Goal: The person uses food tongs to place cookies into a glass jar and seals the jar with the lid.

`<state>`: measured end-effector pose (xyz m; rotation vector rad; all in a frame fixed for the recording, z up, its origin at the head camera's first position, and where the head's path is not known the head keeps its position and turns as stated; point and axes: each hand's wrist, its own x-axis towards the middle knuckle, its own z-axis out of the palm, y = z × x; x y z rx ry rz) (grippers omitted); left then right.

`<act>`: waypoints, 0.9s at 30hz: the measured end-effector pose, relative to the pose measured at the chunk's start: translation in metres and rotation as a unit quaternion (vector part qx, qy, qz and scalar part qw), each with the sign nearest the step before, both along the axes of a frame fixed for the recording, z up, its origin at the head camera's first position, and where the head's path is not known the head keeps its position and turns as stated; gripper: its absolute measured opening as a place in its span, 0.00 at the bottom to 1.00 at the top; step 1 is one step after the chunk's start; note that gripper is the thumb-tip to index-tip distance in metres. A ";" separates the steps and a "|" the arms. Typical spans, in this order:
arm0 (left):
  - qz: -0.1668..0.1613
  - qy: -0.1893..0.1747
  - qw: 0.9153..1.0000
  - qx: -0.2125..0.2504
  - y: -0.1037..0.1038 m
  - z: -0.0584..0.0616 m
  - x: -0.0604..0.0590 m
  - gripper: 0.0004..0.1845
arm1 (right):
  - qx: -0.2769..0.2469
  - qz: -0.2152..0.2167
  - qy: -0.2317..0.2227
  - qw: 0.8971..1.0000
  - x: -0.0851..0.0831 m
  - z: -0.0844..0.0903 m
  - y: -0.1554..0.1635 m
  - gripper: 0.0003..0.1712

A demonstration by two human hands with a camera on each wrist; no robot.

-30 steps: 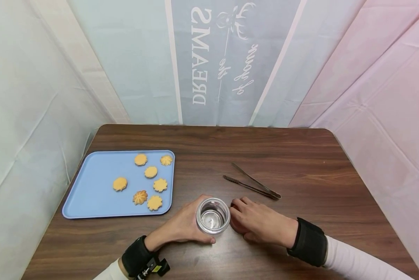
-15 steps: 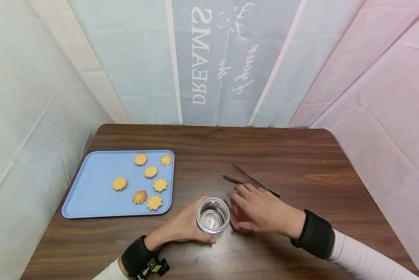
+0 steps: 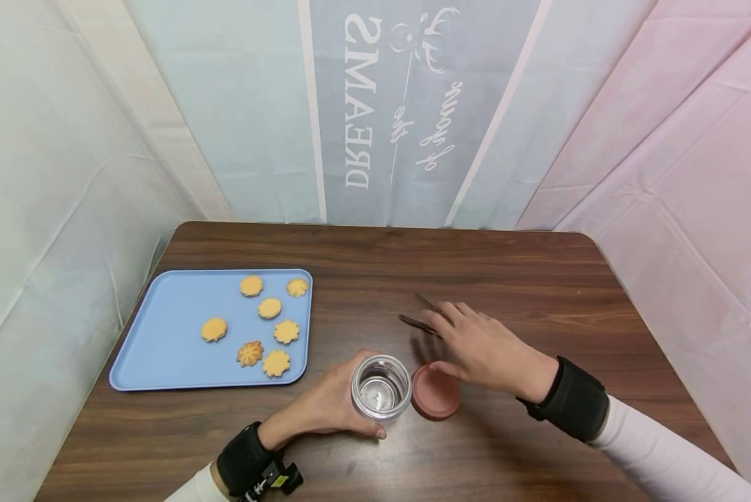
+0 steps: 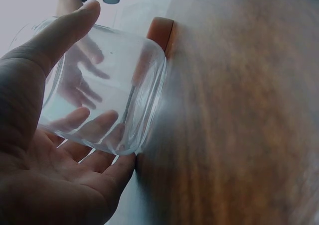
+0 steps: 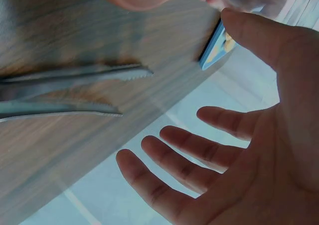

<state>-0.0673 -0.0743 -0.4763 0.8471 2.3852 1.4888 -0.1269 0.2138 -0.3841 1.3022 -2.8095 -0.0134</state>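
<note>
My left hand (image 3: 339, 399) is wrapped round a clear, uncovered jar (image 3: 381, 388) standing on the table, its thumb and fingers on opposite sides in the left wrist view. Beside the jar on its right lies a round reddish-brown lid (image 3: 435, 394). My right hand (image 3: 484, 345) hovers with spread fingers over the metal tongs (image 5: 65, 80), holding nothing. In the head view it covers most of the tongs, leaving their serrated tips in sight. The right wrist view shows the tongs lying apart from the fingers (image 5: 184, 150).
On the left of the brown wooden table (image 3: 362, 279) lies a blue tray (image 3: 162, 335). Several flower-shaped cookies (image 3: 286, 331) are spread over its right half. Fabric curtains (image 3: 388, 104) hang behind the table and at both sides.
My right hand has let go of the lid and moved away and up over the tongs, uncovering the lid. The left hand and jar have stayed put.
</note>
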 end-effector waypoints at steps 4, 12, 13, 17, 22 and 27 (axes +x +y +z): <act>0.000 0.003 1.000 -0.002 0.000 0.000 0.000 0.52 | -0.004 -0.013 0.004 1.000 -0.004 -0.001 0.003 0.48; 0.001 0.006 1.000 -0.003 0.000 0.000 0.000 0.52 | -0.005 -0.033 0.007 0.999 -0.016 -0.005 0.008 0.50; 0.001 0.008 1.000 -0.002 0.000 -0.001 0.000 0.52 | -0.005 -0.032 0.007 0.999 -0.017 -0.006 0.008 0.50; 0.003 0.015 1.000 -0.005 0.001 -0.001 0.000 0.53 | -0.008 -0.032 0.005 0.999 -0.022 -0.008 0.011 0.50; 0.003 0.016 1.000 -0.002 0.001 -0.002 0.000 0.53 | 0.000 -0.045 -0.009 0.999 -0.027 -0.011 0.013 0.51; 0.001 0.012 1.000 0.000 0.000 -0.002 0.000 0.53 | 0.005 -0.055 -0.023 0.998 -0.030 -0.014 0.015 0.51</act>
